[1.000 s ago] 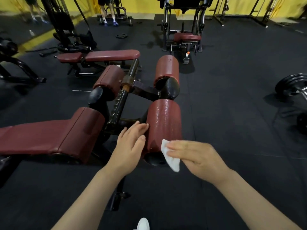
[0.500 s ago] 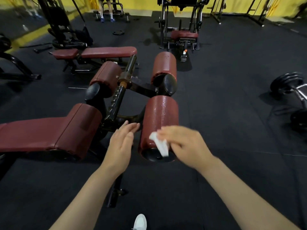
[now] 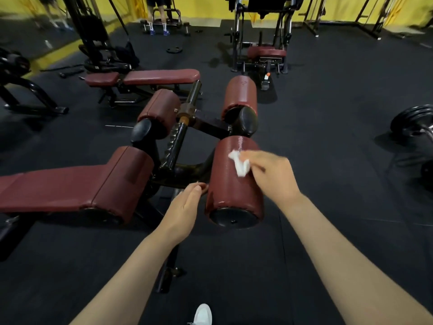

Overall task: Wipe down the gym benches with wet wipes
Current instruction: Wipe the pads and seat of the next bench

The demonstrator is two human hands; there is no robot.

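A dark red sit-up bench (image 3: 70, 186) lies at the left with several padded foot rollers on a black frame. The nearest roller (image 3: 230, 191) stands in the middle, its top wet and shiny. My right hand (image 3: 269, 172) holds a crumpled white wet wipe (image 3: 239, 164) against the roller's upper side. My left hand (image 3: 187, 207) is flat, fingers straight, its fingertips at the roller's left side.
Two more red rollers (image 3: 239, 95) (image 3: 161, 109) stand behind. A flat red bench (image 3: 159, 77) lies further back, a machine with a red seat (image 3: 267, 52) beyond it. Weight plates (image 3: 412, 123) lie at the right. A person's legs (image 3: 159, 24) show far back. Black rubber floor surrounds everything.
My right hand has slid the wipe from the roller's near end up along its top, away from me. My left hand stays at the roller's left side.
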